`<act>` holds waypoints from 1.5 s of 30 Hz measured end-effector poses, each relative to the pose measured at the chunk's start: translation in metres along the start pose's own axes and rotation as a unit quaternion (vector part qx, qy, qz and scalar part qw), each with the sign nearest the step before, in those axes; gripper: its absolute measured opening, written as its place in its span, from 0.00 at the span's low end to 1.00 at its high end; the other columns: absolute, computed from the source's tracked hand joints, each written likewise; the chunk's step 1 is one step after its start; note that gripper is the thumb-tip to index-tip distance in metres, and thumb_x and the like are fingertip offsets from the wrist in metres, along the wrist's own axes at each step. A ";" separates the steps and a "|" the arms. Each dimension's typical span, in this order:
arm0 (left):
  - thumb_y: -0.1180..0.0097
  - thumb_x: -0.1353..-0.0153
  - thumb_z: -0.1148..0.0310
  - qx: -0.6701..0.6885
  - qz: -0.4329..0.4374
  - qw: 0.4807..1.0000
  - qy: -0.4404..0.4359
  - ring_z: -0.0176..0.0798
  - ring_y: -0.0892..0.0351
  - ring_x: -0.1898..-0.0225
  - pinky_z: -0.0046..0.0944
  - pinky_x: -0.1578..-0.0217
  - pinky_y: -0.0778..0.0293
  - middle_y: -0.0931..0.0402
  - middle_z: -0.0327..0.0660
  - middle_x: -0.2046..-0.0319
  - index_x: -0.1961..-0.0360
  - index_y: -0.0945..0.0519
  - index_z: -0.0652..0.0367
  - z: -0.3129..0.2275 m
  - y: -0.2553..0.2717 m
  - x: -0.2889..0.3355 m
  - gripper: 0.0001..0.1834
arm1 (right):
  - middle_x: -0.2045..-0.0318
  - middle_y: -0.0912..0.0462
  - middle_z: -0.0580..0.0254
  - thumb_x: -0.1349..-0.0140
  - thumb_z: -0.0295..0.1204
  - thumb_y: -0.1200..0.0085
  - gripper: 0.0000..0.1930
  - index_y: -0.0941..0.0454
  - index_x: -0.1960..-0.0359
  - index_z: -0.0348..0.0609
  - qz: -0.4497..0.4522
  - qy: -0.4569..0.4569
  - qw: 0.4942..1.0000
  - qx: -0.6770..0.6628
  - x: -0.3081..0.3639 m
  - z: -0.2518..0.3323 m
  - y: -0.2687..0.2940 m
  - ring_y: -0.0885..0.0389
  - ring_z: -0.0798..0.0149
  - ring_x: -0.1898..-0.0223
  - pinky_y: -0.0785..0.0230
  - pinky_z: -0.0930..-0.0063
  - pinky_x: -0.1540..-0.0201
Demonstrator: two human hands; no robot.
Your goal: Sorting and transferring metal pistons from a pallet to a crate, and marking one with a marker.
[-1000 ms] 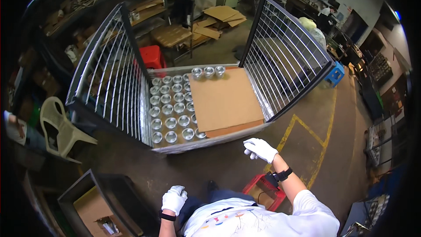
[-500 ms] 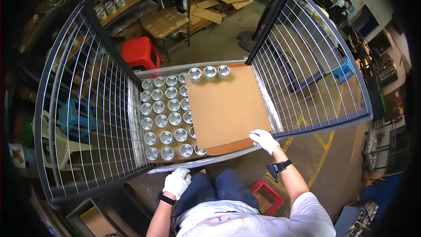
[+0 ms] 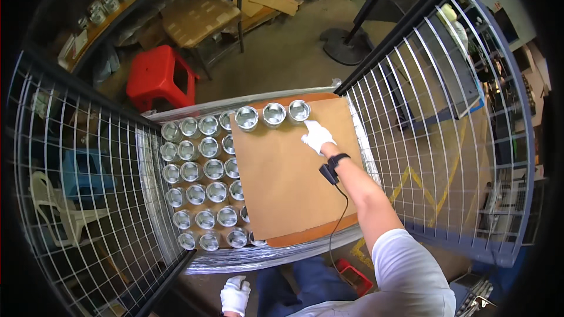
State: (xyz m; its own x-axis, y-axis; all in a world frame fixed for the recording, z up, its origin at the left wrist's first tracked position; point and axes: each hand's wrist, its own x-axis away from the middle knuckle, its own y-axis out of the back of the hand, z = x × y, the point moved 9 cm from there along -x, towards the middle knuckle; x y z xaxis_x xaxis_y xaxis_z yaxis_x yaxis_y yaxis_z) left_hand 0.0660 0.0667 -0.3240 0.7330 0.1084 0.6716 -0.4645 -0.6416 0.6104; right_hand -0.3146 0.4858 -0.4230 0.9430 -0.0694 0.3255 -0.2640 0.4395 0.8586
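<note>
The grip of the white-gloved right hand [image 3: 318,137], just above the frame's centre, is loose: fingers stretched upward, thumb apart to the left, nothing clamped between them. Its fingertips come up close to the rightmost glass [image 3: 299,110] (whether they touch it, I cannot tell). That glass stands with two other glasses [image 3: 273,115] in a short row at upper centre, on the far end of a brown cardboard sheet [image 3: 294,176]. More glasses in rows [image 3: 192,171] fill the area left of the sheet. The gloved left hand [image 3: 235,295], at the bottom left of centre, has bent fingers; its palm is hidden, so its grip cannot be told. A red stool [image 3: 148,74] stands at upper left.
</note>
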 end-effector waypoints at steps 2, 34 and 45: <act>0.43 0.44 0.67 -0.001 -0.023 0.999 -0.046 0.46 0.17 0.66 0.41 0.61 0.22 0.18 0.48 0.66 0.60 0.17 0.59 -0.017 -0.005 -0.004 0.12 | 0.47 0.25 0.45 0.38 0.40 0.51 0.24 0.30 0.41 0.45 0.004 -0.031 0.999 0.023 -0.034 -0.027 -0.010 0.24 0.42 0.49 0.32 0.57 0.44; 0.60 0.30 0.45 0.531 0.220 0.818 -0.013 0.34 0.20 0.68 0.36 0.71 0.23 0.21 0.36 0.61 0.48 0.25 0.51 -0.243 -0.028 -0.069 0.24 | 0.85 0.29 0.73 0.29 0.39 0.63 0.13 0.27 0.67 0.50 0.229 -0.167 0.570 -0.772 0.274 0.065 -0.022 0.40 0.75 0.93 0.47 0.80 0.93; 0.62 0.31 0.42 0.537 0.253 0.803 -0.053 0.34 0.22 0.64 0.37 0.69 0.24 0.21 0.34 0.60 0.48 0.25 0.49 -0.211 0.005 -0.026 0.25 | 0.85 0.31 0.73 0.28 0.41 0.62 0.12 0.28 0.65 0.52 0.201 -0.120 0.590 -0.773 0.322 0.119 -0.013 0.41 0.77 0.93 0.49 0.82 0.93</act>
State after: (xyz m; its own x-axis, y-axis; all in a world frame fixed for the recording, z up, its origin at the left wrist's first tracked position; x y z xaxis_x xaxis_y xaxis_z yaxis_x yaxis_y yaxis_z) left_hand -0.0602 0.2214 -0.2500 0.6503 -0.4021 0.6446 -0.0620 -0.8737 -0.4825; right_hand -0.0315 0.3513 -0.2827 0.7624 0.2762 0.5852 0.2177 0.7422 -0.6339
